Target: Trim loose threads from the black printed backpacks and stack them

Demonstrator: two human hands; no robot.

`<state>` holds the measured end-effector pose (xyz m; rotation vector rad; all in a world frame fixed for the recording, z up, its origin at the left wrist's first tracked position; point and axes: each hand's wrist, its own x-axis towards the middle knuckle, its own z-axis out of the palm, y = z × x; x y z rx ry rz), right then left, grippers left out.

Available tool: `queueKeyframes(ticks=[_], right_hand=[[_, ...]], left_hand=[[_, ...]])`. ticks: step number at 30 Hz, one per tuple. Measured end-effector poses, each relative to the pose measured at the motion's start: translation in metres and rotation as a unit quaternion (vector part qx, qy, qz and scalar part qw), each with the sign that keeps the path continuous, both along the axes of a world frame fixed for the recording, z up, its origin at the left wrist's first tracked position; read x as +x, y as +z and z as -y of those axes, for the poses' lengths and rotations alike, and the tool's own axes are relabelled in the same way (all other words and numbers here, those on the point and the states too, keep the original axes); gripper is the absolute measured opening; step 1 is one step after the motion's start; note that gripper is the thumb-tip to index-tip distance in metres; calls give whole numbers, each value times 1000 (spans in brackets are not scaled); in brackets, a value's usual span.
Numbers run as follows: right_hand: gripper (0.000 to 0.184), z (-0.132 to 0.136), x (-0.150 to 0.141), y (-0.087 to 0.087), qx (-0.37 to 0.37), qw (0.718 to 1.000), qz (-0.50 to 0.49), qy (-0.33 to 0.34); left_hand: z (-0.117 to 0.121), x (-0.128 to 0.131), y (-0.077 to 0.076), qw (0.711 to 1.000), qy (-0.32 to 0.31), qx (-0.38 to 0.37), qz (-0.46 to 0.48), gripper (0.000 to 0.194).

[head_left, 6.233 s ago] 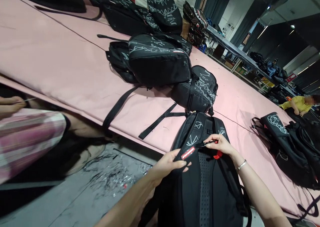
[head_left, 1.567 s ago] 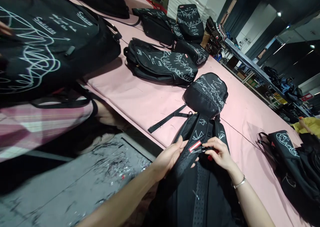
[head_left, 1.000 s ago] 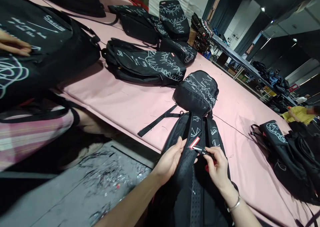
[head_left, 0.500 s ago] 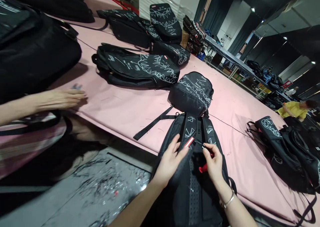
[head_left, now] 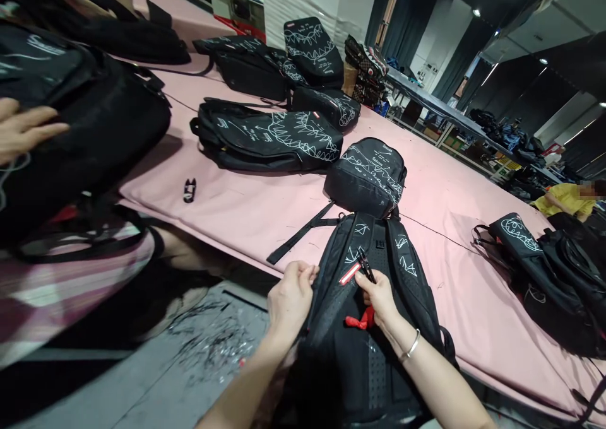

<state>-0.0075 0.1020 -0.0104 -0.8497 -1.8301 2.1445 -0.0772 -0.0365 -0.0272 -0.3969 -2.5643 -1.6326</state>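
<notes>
A black backpack point(head_left: 374, 328) with white scribble print lies back-up over the near edge of the pink table point(head_left: 246, 208). My left hand point(head_left: 290, 296) pinches the edge of its left shoulder strap, fingers closed. My right hand point(head_left: 379, 296) grips small black thread snips point(head_left: 364, 264) with red handle loops, their tips by the red-and-white label point(head_left: 350, 273) on the strap.
Several more black printed backpacks point(head_left: 274, 135) lie along the table, one small point(head_left: 372, 176) just beyond mine. Another pair of snips point(head_left: 190, 190) lies at left. A person in a pink plaid garment handles a bag point(head_left: 85, 126) at left. Thread clippings litter the grey floor point(head_left: 208, 347).
My left hand has slid from the label to the strap's outer edge. My right hand has turned the snips upward. The person at left has left snips on the table and taken hold of a bag.
</notes>
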Motion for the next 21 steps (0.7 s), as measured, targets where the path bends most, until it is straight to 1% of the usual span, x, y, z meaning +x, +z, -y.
queueKeyframes(ticks=[1, 2, 4, 6, 8, 10, 12, 15, 17, 19, 21], right_hand=[[42, 2, -1, 1, 0, 1000, -2, -1], [41, 3, -2, 1, 2, 1000, -6, -1], [40, 6, -2, 1, 5, 1000, -14, -3], [39, 9, -3, -1, 6, 1000, -19, -1], [40, 9, -2, -4, 3, 1000, -17, 4], [41, 8, -1, -7, -3, 1000, -10, 10], [43, 6, 1, -9, -8, 1000, -4, 14], [44, 3, 2, -12, -15, 1000, -2, 20], [44, 2, 2, -13, -18, 1000, -4, 24], [44, 2, 3, -14, -23, 999, -8, 27], [44, 4, 2, -12, -29, 999, -12, 32]], left_hand=[[4, -1, 3, 999, -11, -10, -44, 21], [7, 0, 7, 995, -37, -22, -91, 23], [7, 3, 13, 981, -112, -46, -151, 25], [0, 8, 17, 972, -169, -68, -149, 23], [-8, 10, 16, 973, -187, -70, -115, 20], [-14, 6, 12, 983, -169, -49, -60, 18], [-14, -3, 6, 992, -122, -35, -9, 17], [1, -24, -3, 998, -14, -35, 40, 25], [17, -37, -6, 996, 36, -39, 67, 34], [33, -40, -3, 994, 53, -69, 67, 35], [42, -29, 7, 993, 62, -98, 12, 29]])
